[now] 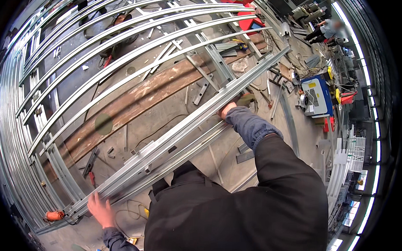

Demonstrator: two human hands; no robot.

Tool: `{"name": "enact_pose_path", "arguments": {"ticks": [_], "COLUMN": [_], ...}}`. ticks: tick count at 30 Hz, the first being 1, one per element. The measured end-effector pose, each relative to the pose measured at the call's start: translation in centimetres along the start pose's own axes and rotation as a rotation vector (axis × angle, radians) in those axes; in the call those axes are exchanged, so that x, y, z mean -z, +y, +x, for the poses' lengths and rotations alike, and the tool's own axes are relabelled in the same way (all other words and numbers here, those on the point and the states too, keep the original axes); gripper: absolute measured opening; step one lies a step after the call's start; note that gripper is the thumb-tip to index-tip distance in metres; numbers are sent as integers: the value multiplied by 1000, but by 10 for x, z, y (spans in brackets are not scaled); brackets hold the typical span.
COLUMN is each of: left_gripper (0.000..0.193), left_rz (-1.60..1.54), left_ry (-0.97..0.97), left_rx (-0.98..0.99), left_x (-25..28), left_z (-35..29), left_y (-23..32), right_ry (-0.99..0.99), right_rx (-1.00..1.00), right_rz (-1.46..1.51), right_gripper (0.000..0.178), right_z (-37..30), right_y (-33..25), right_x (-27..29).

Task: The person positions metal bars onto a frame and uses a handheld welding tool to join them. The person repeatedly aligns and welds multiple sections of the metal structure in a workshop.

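Long silvery metal channels point(244, 80) lie diagonally in front of me, from the lower left to the upper right. My right hand point(228, 109) grips the edge of one past its middle, its fingertips hidden behind the metal. Close to the near left end, my left hand point(101, 210) has its fingers spread beside the channels' edge; whether it touches them I cannot tell. Another metal rail point(196, 141) runs alongside on my body's side. An orange object point(55, 215), perhaps a power tool, sits past my left hand.
Parallel metal rails point(137, 48) form a large frame at the far left. Beneath lies a brown plank point(144, 101). Offcuts, cables and a red-handled tool point(92, 179) litter the floor. A blue-and-white machine point(316, 96) stands right; another person point(328, 30) is farther back.
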State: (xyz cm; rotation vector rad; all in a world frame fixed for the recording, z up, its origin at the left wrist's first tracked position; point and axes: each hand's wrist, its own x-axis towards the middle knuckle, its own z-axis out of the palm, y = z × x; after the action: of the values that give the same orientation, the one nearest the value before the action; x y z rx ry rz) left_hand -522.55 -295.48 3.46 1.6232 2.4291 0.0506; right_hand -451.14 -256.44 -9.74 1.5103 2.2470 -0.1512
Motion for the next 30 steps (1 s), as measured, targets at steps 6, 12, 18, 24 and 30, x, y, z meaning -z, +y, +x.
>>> {"name": "enact_pose_path", "arguments": {"ticks": [6,12,18,24,30], "left_gripper": [93,93,74,67,66], "left_rz": [48,84,113,82,64], "left_ry": [-66,-73,-15,24,34], "left_rx": [28,100,107,106,107], "left_x": [8,-6,-6,-13,-10], "left_z": [-5,3,14,13,9], "left_y": [13,32,36,33,35], "right_ry": [-312,-504,-531,-229,-228], "right_rx": [-52,-71,101,458,497], "right_rz": [-58,-64,-6,257,309], "right_gripper": [46,49,52,51,56], "right_z": [29,24,-10,-48,-82], "right_y": [24,40,47,77,73], "right_x": [-39,-25,69,114,169]}}
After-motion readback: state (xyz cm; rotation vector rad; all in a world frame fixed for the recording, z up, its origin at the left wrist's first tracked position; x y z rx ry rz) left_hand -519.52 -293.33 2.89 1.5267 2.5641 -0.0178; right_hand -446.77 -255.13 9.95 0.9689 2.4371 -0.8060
